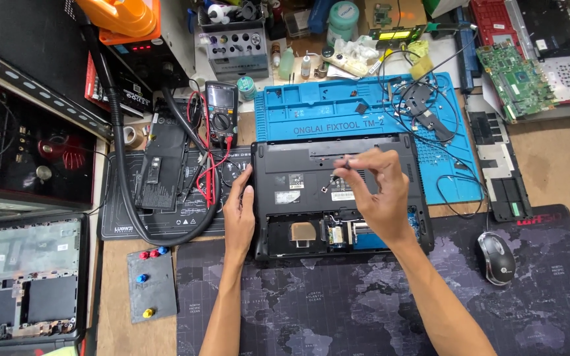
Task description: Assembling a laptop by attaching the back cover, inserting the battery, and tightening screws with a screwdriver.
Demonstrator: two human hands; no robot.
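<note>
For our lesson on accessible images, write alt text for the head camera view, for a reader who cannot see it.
Seen from above, a person's left hand steadies an upturned black plastic laptop base, its bottom bay uncovered, while the right hand pinches a thin dark tool over it. The laptop lies across a blue repair mat on a cluttered workbench, a black multimeter and a black computer mouse nearby.

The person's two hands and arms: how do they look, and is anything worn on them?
Both arms are bare up to the picture's lower edge, with no sleeve in view. The left hand and the right hand have no gloves. No watch, ring or wrist strap shows on either.
</note>
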